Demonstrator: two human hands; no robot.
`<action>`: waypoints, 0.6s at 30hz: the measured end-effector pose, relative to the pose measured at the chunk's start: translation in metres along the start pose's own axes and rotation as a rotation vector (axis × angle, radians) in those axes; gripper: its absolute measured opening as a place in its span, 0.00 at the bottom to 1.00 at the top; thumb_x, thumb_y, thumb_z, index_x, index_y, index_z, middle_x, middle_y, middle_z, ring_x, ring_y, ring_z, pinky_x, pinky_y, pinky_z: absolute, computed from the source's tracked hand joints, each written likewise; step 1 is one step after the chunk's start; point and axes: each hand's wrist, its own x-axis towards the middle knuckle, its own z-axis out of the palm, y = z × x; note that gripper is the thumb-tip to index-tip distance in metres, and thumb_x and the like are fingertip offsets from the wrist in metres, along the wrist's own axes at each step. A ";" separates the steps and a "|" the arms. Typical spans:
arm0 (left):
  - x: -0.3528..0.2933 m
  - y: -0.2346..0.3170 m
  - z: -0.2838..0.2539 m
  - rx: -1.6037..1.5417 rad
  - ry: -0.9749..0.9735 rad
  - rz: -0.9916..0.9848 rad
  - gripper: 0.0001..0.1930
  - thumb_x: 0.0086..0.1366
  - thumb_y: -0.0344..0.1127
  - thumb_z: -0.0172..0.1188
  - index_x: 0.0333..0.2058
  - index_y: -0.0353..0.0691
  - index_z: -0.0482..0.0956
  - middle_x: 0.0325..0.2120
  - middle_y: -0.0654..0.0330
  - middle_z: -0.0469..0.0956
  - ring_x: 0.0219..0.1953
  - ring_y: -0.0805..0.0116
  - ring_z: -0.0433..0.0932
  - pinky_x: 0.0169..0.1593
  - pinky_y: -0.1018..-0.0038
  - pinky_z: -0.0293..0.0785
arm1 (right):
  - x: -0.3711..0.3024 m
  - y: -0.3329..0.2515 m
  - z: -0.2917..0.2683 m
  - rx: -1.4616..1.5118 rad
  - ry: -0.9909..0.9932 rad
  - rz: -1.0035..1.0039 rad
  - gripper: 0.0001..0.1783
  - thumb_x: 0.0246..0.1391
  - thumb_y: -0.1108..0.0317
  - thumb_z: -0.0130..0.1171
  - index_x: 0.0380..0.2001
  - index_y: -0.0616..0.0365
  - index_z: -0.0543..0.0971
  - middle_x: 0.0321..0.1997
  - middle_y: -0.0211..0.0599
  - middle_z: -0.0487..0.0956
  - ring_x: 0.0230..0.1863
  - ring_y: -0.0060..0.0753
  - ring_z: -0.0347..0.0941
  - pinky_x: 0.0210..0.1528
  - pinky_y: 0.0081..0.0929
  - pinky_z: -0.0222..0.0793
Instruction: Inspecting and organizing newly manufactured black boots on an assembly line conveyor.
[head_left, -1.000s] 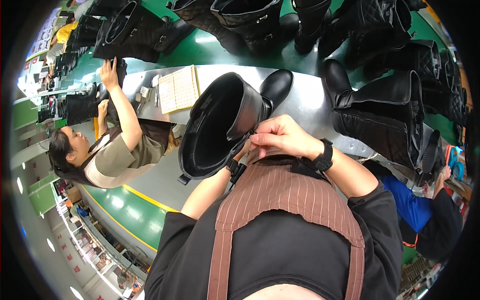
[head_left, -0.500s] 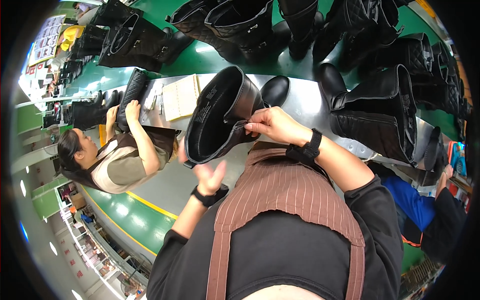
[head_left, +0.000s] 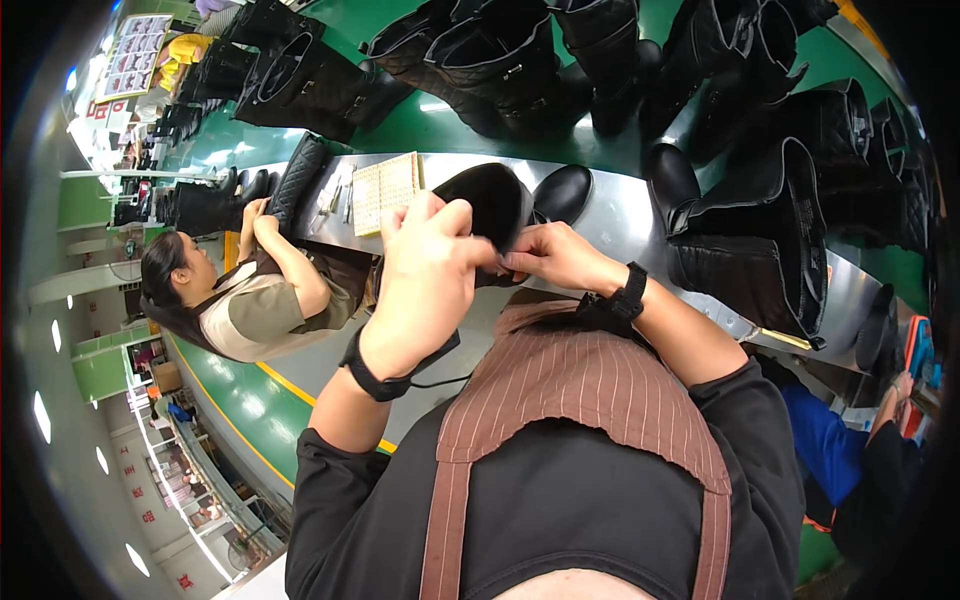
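A black tall boot (head_left: 492, 198) lies in front of me, its wide shaft opening turned toward me and partly hidden by my left hand. My right hand (head_left: 565, 258) pinches the edge of that opening between thumb and fingers. My left hand (head_left: 428, 275) is raised over the near left side of the shaft, fingers curled inward. Whatever its fingertips hold, if anything, is hidden and a little blurred. Beyond the shaft, a rounded black boot toe (head_left: 563, 193) rests on the metal bench (head_left: 615, 205).
Another black boot (head_left: 740, 235) lies on the bench at right. Several more boots (head_left: 500, 65) stand on the green surface behind. A yellowish printed sheet (head_left: 385, 192) and small tools (head_left: 335, 200) lie at left, near a co-worker (head_left: 260, 295) handling a quilted boot (head_left: 298, 185).
My left hand has risen from below the boot's left side to in front of its opening, its fingers curling. The right hand keeps its pinch; the boot's opening has turned and shifted slightly right.
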 end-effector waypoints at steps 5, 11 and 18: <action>-0.037 -0.001 0.019 0.260 0.468 0.044 0.07 0.56 0.27 0.64 0.30 0.50 0.86 0.38 0.67 0.74 0.47 0.65 0.70 0.55 0.63 0.62 | 0.002 0.006 0.000 0.057 -0.030 0.026 0.15 0.65 0.60 0.59 0.36 0.63 0.84 0.34 0.33 0.84 0.31 0.23 0.80 0.37 0.24 0.75; -0.133 -0.045 0.098 -0.148 0.894 -0.077 0.55 0.41 0.45 0.82 0.65 0.34 0.58 0.52 0.49 0.69 0.52 0.60 0.68 0.56 0.61 0.67 | -0.001 0.006 -0.004 0.138 -0.097 0.083 0.16 0.66 0.59 0.57 0.33 0.61 0.84 0.30 0.30 0.83 0.27 0.20 0.77 0.34 0.23 0.73; -0.104 -0.023 0.252 -0.940 -0.006 -0.694 0.22 0.49 0.40 0.77 0.41 0.39 0.80 0.36 0.61 0.81 0.40 0.67 0.79 0.45 0.68 0.75 | -0.004 -0.024 -0.002 0.114 -0.091 0.300 0.16 0.65 0.59 0.58 0.30 0.59 0.85 0.23 0.27 0.79 0.23 0.16 0.70 0.27 0.19 0.67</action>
